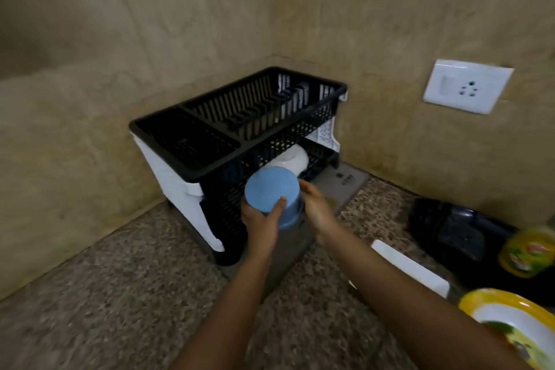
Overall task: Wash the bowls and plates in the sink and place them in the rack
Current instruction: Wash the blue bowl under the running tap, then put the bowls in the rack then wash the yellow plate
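**Fig.** Head view, worktop corner. Blue bowl (270,189): smooth matt plastic, round, flat base turned toward camera, held at the front opening of the rack's lower tier. L hand (260,221) grips it, thumb across the base, fingers wrapped round the side and mostly hidden. R hand (313,204) lies w/ fingers near straight along the bowl's R wall, gripping nothing of its own. Rack (270,137): two-tier, black slotted plastic baskets on white perforated side panels; upper tier has upright plate ribs. White bowl (292,159), glossy, sits in the lower tier directly behind the blue bowl, partly hidden by it. Grey drip tray (345,186) juts out under the rack. Worktop (135,294): speckled brown-grey stone. Walls: beige mottled tile; white socket plate (468,85) on R wall. R edge, blurred: yellow-rimmed plate (510,318), yellow-green bottle (527,252), white oblong block (411,269), black container (450,228).
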